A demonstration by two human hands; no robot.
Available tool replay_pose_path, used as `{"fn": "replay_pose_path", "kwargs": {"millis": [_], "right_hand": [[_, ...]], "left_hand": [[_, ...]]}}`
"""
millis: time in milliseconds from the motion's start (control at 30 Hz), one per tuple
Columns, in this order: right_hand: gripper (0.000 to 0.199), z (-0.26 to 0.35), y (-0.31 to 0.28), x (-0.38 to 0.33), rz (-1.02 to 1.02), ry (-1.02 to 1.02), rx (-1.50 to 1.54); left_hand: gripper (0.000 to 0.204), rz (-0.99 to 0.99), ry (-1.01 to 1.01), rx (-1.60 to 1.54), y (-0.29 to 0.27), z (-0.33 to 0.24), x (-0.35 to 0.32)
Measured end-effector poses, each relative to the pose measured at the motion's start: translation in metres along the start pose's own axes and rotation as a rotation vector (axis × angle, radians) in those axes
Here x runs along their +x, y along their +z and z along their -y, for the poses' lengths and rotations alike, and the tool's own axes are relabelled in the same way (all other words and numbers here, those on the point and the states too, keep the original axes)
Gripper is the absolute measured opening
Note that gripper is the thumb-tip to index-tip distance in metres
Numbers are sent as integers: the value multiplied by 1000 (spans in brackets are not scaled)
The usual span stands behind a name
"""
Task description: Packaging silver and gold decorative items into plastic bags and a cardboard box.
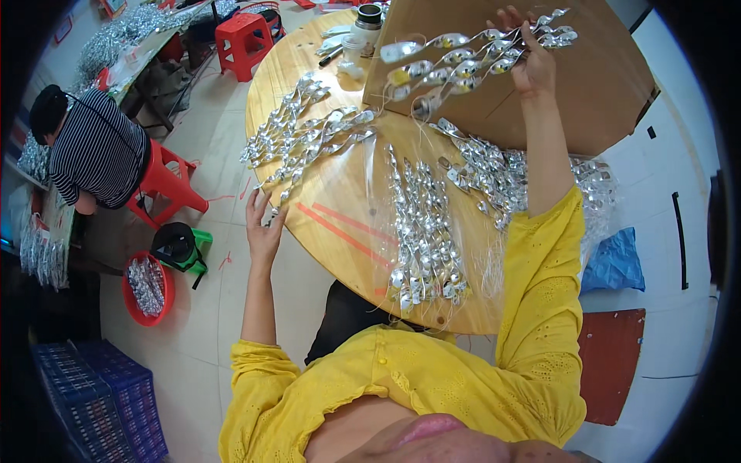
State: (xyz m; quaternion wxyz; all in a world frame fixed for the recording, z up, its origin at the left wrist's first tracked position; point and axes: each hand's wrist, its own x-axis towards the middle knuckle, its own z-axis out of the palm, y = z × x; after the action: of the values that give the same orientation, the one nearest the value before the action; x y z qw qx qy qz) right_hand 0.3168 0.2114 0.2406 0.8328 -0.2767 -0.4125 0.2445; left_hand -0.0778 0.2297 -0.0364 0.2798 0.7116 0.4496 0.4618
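Step in hand: lifting one silver spiral garland clear of the heaps, by the look of it.
Right hand: raised over the tabletop's far edge, fingers closed on the garland's end.
Left hand: open, fingers spread, resting at the round tabletop's left edge, just beside a garland pile.
Garland: hangs leftward in front of the cardboard box.
Next move calls for: a free, untangled strand and bare tabletop to lay it on, probably.

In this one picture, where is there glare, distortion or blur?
Head view: glare on the silver strips, whose detail washes out; fisheye bending curves the table edge and floor lines, with dark corners at the rim; the right hand with its strand is sharp, and the left hand too.
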Motion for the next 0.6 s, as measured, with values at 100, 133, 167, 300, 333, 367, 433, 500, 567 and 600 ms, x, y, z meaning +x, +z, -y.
{"fn": "replay_pose_path", "kwargs": {"millis": [100, 133, 167, 300, 333, 367, 433, 500, 567, 600], "right_hand": [[26, -4, -7, -14, 194, 274, -93], [26, -8, -1, -29, 217, 340, -120], [27, -10, 15, -50, 239, 403, -149], [33, -28, 42, -119, 496, 529, -128], [34, -40, 51, -135, 554, 552, -133], [37, -49, 53, -148, 566, 559, -185], [46, -63, 58, -167, 559, 557, -167], [48, -68, 64, -179, 494, 534, -87], [53, -73, 63, -185, 391, 497, 34], [53, -77, 57, -186, 387, 493, 33]], "left_hand": [[35, -124, 4, 377, -5, -34, 5], [35, -121, -3, 383, -10, -47, 7], [35, -82, -55, 493, -15, -62, 11], [38, 97, 22, -356, -2, -102, 27], [39, 189, -29, -573, 7, -116, 28], [40, 285, -70, -792, 18, -135, 25], [40, 336, 23, -327, 34, -153, 19], [39, 445, -150, -474, 44, -146, 17], [31, 475, -261, -740, 58, -134, 8], [31, 480, -258, -740, 62, -131, 4]]}}
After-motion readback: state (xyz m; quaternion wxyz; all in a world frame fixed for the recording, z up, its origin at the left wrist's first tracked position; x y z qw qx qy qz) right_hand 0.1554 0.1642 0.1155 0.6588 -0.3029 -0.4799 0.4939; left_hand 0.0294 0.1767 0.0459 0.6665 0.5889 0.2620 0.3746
